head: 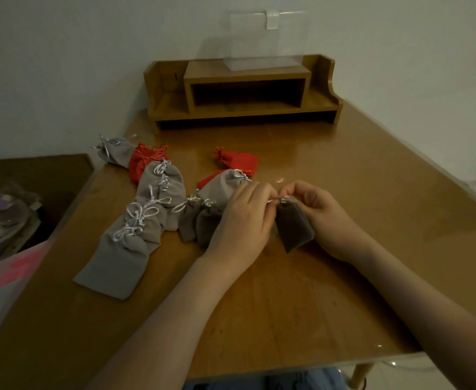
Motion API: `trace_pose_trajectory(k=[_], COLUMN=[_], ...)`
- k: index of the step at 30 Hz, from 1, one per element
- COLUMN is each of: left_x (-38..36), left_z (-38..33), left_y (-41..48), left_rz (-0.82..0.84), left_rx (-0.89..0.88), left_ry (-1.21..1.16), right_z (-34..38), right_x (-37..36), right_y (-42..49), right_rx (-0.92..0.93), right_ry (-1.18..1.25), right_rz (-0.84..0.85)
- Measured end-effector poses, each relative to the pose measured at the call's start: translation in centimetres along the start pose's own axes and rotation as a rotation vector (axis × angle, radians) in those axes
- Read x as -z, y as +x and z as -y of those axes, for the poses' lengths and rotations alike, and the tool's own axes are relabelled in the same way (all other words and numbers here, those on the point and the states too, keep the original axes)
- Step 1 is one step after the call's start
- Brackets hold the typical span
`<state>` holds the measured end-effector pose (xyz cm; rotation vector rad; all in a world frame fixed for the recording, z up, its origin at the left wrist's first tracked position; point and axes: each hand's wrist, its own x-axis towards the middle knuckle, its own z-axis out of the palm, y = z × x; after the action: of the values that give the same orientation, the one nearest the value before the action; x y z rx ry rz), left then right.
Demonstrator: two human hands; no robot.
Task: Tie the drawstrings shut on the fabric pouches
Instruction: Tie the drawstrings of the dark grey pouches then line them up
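Observation:
A small dark grey pouch point(294, 228) hangs between my hands just above the table, mouth up. My left hand point(242, 220) pinches its pale drawstring point(276, 200) at the left of the mouth. My right hand point(318, 212) pinches the string at the right of the mouth. A row of light grey pouches point(135, 235) with tied white bows lies at the left. Two darker grey pouches point(200, 220) sit just left of my left hand. Red pouches point(238, 160) lie farther back.
A wooden desk organiser point(242, 91) with a clear plastic stand point(255, 43) on it is at the table's far edge against the wall. Clutter and a lower dark surface point(34, 175) lie past the table's left edge. The table's front edge point(287, 364) is near my body.

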<state>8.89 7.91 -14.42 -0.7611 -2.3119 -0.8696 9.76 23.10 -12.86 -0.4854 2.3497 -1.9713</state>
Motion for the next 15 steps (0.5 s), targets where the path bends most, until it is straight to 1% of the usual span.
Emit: trace_pose_trajectory(k=[2, 5, 7, 8, 12, 15], left_x=[-0.14, -0.15, -0.02, 0.08, 0.22, 0.29], left_z=[0.13, 0.32, 0.24, 0.08, -0.28, -0.18], left_y=[-0.04, -0.02, 0.16, 0.24, 0.28, 0.17], left_rz=[0.008, 0.005, 0.0, 0.0, -0.038, -0.081], left_rx=[0.094, 0.316, 0.4, 0.396, 0.274, 0.131], left_ry=[-0.084, -0.226, -0.276, -0.273, -0.205, -0.095], right_z=[-0.01, 0.07, 0.08, 0.0, 0.09, 0.17], right_x=[0.02, -0.18, -0.11, -0.02, 0.05, 0.3], right_y=[0.04, 0.08, 0.07, 0.09, 0.03, -0.09], right_rx=[0.009, 0.024, 0.042, 0.056, 0.074, 0.102], right_ry=[-0.022, -0.038, -0.07, -0.086, -0.107, -0.113], right_rz=[0.011, 0.045, 0.036, 0.031, 0.017, 0.018])
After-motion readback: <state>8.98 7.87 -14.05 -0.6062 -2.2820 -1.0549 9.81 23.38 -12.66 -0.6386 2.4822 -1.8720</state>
